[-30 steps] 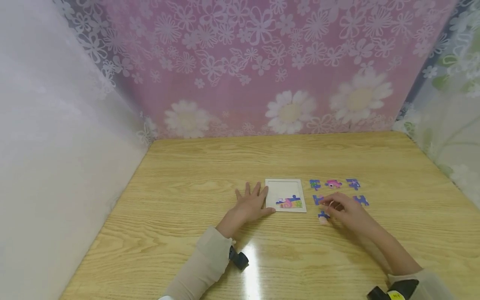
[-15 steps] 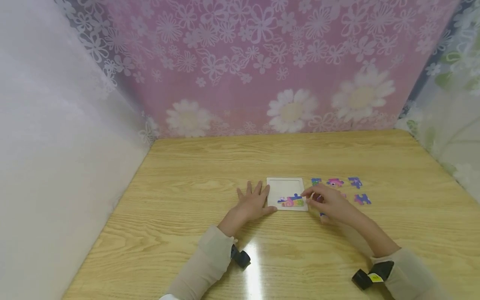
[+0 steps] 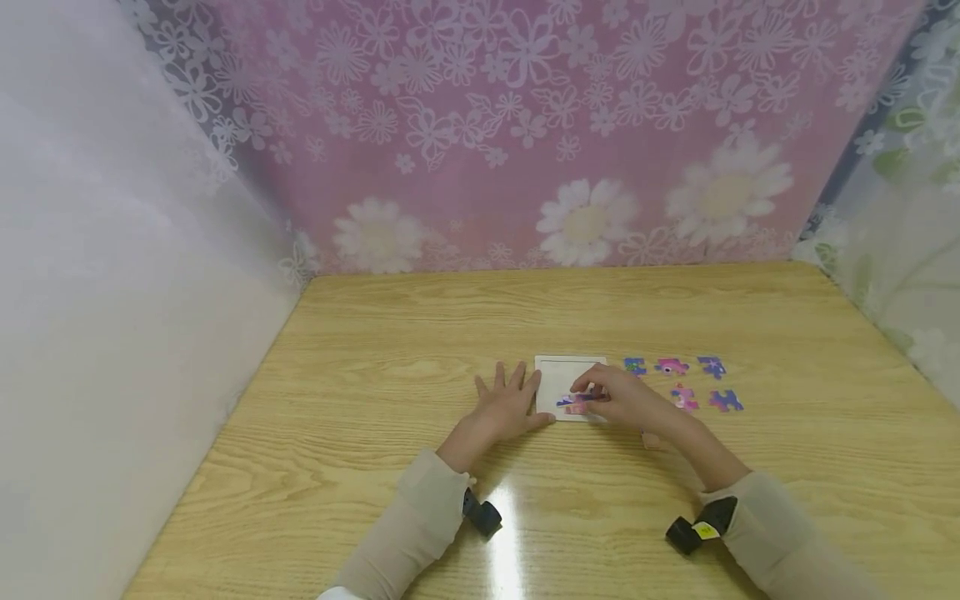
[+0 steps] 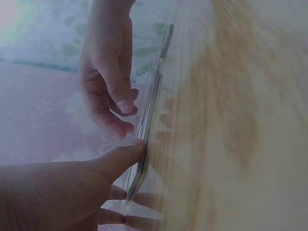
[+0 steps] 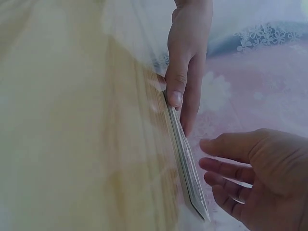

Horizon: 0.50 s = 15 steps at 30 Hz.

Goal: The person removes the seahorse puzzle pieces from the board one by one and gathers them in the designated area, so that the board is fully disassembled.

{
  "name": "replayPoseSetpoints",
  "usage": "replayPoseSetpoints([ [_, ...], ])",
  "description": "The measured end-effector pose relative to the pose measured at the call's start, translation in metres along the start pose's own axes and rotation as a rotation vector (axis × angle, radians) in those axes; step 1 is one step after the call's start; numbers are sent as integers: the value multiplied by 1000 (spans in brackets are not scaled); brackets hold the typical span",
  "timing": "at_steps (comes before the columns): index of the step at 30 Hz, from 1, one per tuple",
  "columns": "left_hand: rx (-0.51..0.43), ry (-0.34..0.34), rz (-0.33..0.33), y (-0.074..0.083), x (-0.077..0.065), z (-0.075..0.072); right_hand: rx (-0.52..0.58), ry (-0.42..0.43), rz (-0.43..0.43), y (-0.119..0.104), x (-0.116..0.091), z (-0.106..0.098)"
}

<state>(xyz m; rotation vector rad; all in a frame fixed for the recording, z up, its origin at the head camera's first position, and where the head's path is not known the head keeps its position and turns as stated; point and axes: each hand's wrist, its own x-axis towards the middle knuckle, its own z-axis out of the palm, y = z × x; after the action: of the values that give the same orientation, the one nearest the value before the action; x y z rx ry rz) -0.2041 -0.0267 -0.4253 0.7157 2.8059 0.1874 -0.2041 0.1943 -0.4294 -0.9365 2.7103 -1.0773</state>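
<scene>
A white square puzzle tray (image 3: 553, 379) lies on the table, with several joined jigsaw pieces (image 3: 576, 409) in its lower part. My left hand (image 3: 501, 414) is spread flat at the tray's left side, its thumb on the lower-left corner; the left wrist view shows the thumb (image 4: 127, 153) pressing the rim. Over the tray's lower right is my right hand (image 3: 617, 398), fingers bent downward, pinching a small jigsaw piece mostly hidden by the fingers. In the right wrist view the right hand's fingertips (image 5: 206, 161) hover just above the tray.
Right of the tray lie loose jigsaw pieces: a green-and-blue one (image 3: 634, 366), a pink one with an eye (image 3: 672, 367), a purple one (image 3: 712, 367), a pink one (image 3: 684, 398) and a blue-pink one (image 3: 726, 401). A peach piece (image 3: 650, 441) shows below the right forearm.
My right hand has moved left from the loose pieces to above the tray, uncovering the pink piece in the second row. My left hand stays where it was.
</scene>
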Motion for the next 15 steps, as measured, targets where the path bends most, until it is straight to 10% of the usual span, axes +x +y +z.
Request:
replayPoseSetpoints([
  [15, -15, 9, 1, -3, 3, 5, -70, -35, 44, 4, 3, 3],
])
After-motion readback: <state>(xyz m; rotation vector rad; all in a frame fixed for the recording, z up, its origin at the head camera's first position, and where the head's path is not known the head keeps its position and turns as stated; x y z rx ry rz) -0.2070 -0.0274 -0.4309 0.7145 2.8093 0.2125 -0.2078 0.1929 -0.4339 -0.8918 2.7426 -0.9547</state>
